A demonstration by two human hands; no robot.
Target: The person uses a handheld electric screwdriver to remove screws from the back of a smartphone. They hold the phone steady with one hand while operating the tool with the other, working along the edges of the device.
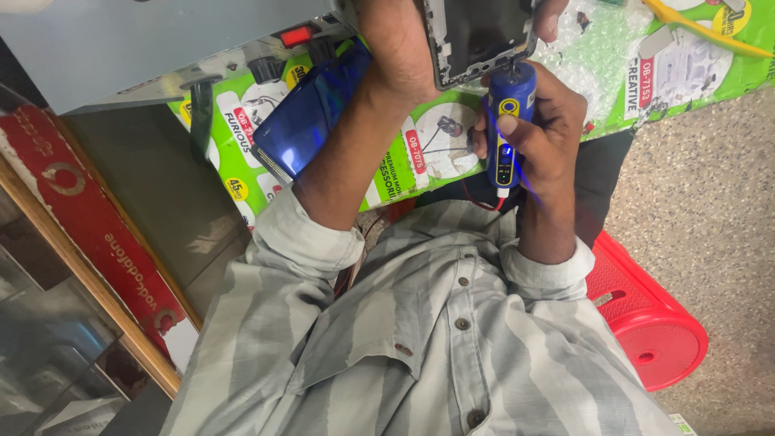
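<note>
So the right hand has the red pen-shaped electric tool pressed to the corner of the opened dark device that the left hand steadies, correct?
Not quite: the pen-shaped electric tool is blue with yellow markings, not red, as the head view shows. The rest holds: the right hand grips it with its tip at the corner of the opened dark device, which the left hand steadies.
</note>
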